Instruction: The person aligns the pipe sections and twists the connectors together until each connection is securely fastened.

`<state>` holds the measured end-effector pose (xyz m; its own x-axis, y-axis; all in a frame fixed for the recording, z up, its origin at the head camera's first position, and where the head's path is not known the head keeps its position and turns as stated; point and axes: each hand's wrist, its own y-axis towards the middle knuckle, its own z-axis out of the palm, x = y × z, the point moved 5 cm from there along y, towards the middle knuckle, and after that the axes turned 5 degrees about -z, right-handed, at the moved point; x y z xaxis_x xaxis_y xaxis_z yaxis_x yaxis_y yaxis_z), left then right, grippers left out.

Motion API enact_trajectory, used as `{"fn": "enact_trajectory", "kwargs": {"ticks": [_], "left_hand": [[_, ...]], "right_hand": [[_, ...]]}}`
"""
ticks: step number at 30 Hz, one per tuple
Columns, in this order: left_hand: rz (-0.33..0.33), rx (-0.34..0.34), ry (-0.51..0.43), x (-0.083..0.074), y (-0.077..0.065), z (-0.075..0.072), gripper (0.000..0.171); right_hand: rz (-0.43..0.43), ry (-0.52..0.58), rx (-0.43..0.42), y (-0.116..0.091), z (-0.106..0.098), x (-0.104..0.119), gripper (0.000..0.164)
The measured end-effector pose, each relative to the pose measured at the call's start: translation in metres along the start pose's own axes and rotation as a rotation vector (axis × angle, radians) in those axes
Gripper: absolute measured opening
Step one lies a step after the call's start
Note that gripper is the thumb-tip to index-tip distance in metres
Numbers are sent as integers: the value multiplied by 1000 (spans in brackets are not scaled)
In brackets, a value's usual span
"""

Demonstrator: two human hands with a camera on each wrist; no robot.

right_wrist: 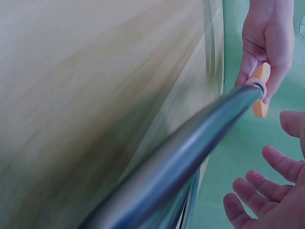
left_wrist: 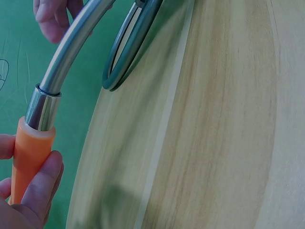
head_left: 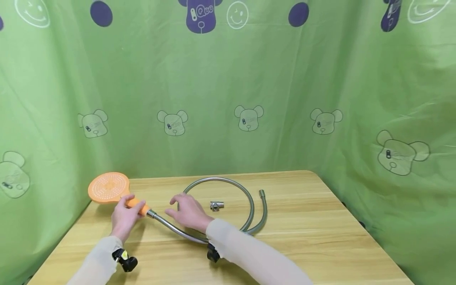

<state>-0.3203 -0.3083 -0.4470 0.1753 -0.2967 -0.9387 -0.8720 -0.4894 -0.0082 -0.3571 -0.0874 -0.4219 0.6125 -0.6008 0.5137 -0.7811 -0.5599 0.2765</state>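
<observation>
An orange shower head with a round perforated face is at the left of the table. My left hand grips its orange handle, thumb and fingers on opposite sides. A metal collar joins the handle to a silver shower hose. The hose loops across the table, and its free end points to the back. My right hand is beside the hose with fingers spread and slightly bent, holding nothing. In the right wrist view its fingers stand apart from the hose.
A small metal valve fitting lies inside the hose loop, just beyond my right hand. The wooden table ends at a back edge before a green curtain that hangs behind and at both sides.
</observation>
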Motion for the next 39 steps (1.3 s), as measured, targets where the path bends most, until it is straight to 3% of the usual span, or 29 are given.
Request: {"fn": "enact_trajectory", "kwargs": {"ticks": [13,26,39], "left_hand": [[-53,75,-34,13,5,5,70],[-136,112,-19,25,9,8,70],[-132,143,-27,29,10,14,68]], "right_hand": [[-6,-36,-22,-6,-13,-21,38],[72,-35,-30,-12,-21,-44,34],[68,-45,-46,-19,-32,-58,34]]}}
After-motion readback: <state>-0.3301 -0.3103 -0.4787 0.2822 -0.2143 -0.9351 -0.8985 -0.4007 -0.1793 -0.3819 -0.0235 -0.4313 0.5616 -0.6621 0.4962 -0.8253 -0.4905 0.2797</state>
